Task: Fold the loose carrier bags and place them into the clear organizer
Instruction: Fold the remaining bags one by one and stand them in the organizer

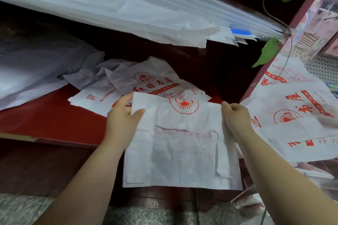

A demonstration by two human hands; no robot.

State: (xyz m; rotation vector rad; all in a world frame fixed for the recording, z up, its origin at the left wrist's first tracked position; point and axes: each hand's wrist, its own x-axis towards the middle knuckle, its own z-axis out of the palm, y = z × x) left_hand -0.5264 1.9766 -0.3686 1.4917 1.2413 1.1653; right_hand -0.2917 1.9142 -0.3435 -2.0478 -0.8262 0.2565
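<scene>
The person is holding one white carrier bag (182,151) with red print by its two far corners, above the near edge of the red desk (45,115).

- The left hand (124,113) is pinching the far left corner, with the thumb lying on the front face and the fingers behind.
- The right hand (236,115) is gripping the far right corner, with the fingers curled round the edge.
- The bag is hanging spread between the hands, its handle loops folded onto the body and its lower edge reaching toward the speckled floor (18,210).

Beyond the held bag, a pile of loose bags (146,82) is lying crumpled and overlapping on the desk. More printed bags (296,115) are lying spread to the right. A stack of white sheets (109,5) is running across the far side, and a green leaf (268,53) is hanging at the far right.
</scene>
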